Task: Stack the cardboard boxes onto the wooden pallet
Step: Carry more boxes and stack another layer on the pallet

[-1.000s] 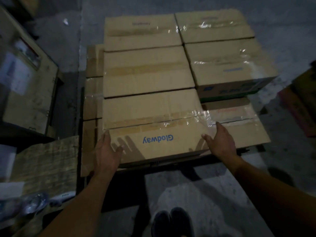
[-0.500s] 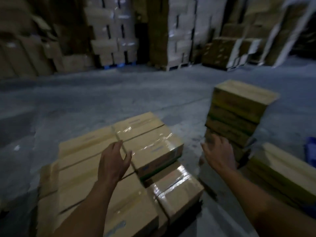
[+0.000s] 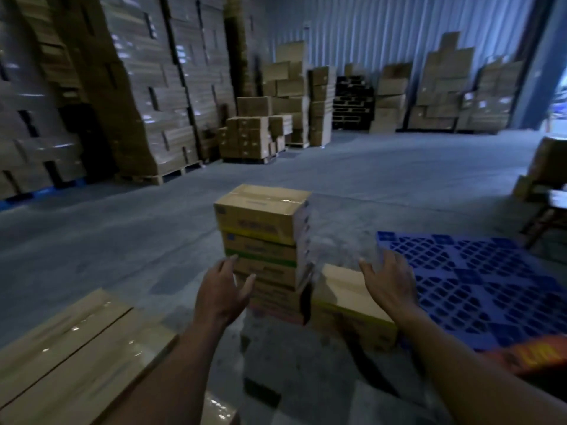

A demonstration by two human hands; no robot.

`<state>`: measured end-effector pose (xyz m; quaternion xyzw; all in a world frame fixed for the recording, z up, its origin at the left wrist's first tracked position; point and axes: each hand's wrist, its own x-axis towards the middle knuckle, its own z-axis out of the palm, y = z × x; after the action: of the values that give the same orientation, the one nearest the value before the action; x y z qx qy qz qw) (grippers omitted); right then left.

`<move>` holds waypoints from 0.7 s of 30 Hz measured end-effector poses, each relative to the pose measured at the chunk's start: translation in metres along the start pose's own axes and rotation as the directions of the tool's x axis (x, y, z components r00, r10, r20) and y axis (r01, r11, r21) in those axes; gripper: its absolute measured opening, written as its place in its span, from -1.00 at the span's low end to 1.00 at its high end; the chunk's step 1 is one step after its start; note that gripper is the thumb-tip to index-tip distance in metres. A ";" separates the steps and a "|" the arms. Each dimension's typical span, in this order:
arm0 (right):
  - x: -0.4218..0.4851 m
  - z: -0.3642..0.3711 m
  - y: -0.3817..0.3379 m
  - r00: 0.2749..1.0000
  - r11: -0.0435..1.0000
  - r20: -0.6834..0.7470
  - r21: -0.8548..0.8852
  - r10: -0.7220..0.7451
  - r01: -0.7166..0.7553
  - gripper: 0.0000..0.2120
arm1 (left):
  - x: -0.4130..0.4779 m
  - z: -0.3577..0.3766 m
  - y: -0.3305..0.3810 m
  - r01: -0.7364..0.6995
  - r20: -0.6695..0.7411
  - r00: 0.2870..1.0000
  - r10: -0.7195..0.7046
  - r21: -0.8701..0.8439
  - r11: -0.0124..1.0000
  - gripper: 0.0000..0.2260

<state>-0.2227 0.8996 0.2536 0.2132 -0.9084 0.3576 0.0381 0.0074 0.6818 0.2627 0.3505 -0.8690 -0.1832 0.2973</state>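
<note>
A short stack of cardboard boxes (image 3: 264, 231) stands on the concrete floor straight ahead, and a single low box (image 3: 346, 299) lies beside it on the right. My left hand (image 3: 222, 291) hovers in front of the stack's lower boxes with spread fingers, holding nothing. My right hand (image 3: 388, 280) is raised over the single box, also spread and empty. The taped boxes on the pallet (image 3: 70, 348) show at the lower left; the pallet itself is hidden beneath them.
A blue plastic pallet (image 3: 478, 280) lies on the floor at the right. A wooden chair or stand (image 3: 546, 210) sits at the far right. Tall wrapped stacks of boxes (image 3: 144, 96) line the left and the back wall. An orange box (image 3: 537, 351) shows by my right forearm.
My hands left the box on the pallet and my view swung right and up. The loose stack is now straight ahead and both hands reach toward it.
</note>
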 end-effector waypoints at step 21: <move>0.319 0.104 0.226 0.913 0.907 -0.039 -0.101 0.407 -0.409 -0.36 | 0.289 0.415 0.109 -0.250 0.444 0.861 0.249 -0.056 0.967 -0.36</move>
<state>-0.5965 0.8635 0.1039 0.0134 -0.9504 0.3102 -0.0184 -0.4817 0.5951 0.1187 0.1841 -0.9522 -0.2176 0.1099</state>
